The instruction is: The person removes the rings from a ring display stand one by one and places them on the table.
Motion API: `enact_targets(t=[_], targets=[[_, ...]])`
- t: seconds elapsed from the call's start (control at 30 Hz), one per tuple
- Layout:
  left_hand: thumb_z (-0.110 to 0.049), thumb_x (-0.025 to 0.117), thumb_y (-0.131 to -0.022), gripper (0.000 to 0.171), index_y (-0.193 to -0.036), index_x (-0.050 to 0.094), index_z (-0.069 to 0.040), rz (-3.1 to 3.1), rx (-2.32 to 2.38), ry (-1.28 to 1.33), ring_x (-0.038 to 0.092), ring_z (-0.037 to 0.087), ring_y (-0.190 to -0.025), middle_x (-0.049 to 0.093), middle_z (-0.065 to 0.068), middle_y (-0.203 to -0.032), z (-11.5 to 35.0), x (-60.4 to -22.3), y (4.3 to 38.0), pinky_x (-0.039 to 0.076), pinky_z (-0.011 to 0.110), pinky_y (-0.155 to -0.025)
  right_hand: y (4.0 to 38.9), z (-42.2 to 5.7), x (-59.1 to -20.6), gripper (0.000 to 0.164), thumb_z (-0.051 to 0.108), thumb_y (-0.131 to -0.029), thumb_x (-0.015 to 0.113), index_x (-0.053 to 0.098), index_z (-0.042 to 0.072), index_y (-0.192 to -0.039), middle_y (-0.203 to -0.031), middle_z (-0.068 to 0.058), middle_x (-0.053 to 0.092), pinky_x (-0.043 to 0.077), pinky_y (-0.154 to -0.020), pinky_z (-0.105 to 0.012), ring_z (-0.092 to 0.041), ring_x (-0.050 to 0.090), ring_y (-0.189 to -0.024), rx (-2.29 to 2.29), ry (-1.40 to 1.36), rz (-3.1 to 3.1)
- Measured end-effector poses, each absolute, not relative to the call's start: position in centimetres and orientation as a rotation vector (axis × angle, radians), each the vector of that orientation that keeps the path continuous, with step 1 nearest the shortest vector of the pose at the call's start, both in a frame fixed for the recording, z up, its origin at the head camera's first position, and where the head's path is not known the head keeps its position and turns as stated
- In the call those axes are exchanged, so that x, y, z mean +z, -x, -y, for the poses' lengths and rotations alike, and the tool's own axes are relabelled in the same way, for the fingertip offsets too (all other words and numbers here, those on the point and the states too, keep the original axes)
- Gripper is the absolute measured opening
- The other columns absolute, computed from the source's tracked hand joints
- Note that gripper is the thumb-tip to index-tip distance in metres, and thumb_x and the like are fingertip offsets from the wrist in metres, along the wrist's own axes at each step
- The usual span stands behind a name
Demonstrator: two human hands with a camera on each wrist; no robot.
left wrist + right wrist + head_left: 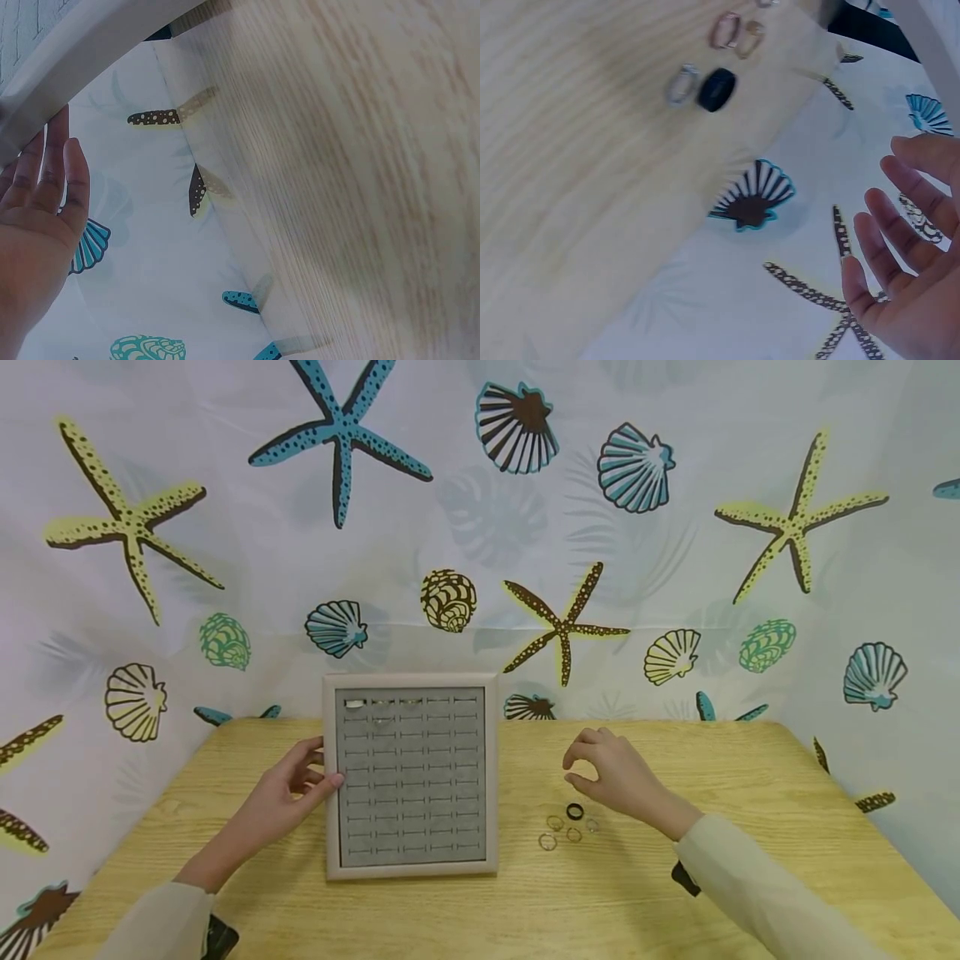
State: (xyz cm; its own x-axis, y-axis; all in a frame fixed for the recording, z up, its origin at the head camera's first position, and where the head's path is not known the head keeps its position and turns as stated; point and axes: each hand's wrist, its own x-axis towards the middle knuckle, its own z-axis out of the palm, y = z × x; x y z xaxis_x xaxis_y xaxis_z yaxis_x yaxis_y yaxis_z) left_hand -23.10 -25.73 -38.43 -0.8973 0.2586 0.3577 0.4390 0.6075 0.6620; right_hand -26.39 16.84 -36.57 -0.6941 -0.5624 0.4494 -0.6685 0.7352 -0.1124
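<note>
A ring display board [411, 777] with a pale frame and grey slotted lining stands propped up on the table. My left hand [288, 789] holds its left edge, thumb on the front and fingers behind; in the left wrist view those fingers reach under the frame [97, 52]. Rings sit in the upper slots, among them a wide silver ring [354, 703] at top left. Right of the board, my right hand [615, 777] hovers with bent fingers, thumb and index apart, nothing between them. Below it lie a black ring [575, 812], a gold ring [555, 817] and several thin rings.
The wooden table [637, 902] reaches back to a white curtain [420, 543] printed with starfish and shells. Dark bands show at both sleeve cuffs.
</note>
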Motion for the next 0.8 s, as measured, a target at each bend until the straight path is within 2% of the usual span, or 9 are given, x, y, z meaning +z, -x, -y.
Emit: enact_targets(t=[0.4,0.6,0.8], targets=[[-0.023,0.056,-0.091,0.051,-0.136,0.035,-0.009,2.628,-1.153,0.556,0.061,0.002,-0.085,0.059,0.011,-0.111,26.0,-38.7,23.3,0.049,0.023,-0.073,26.5,-13.0,-32.5,0.012,0.020,-0.079,0.071,0.066,0.016,-0.089,-0.090,0.000,0.059,0.041,-0.064,-0.032,-0.017,0.051,-0.078,0.381,-0.995,2.446],[-0.022,0.057,-0.091,0.052,-0.136,0.036,-0.008,2.606,-1.160,0.554,0.061,0.004,-0.085,0.059,0.012,-0.111,25.8,-38.5,23.0,0.049,0.022,-0.072,26.5,-11.0,-31.4,0.013,0.018,-0.079,0.071,0.066,0.015,-0.091,-0.090,0.001,0.060,0.042,-0.069,-0.035,-0.018,0.052,-0.080,0.387,-1.038,2.371],[-0.021,0.057,-0.090,0.052,-0.136,0.036,-0.008,2.608,-1.160,0.559,0.061,0.004,-0.085,0.059,0.012,-0.111,25.7,-38.4,23.0,0.049,0.022,-0.071,26.6,-9.1,-30.8,0.012,0.017,-0.078,0.070,0.066,0.014,-0.089,-0.089,0.001,0.062,0.042,-0.072,-0.033,-0.018,0.053,-0.081,0.401,-1.083,2.252]])
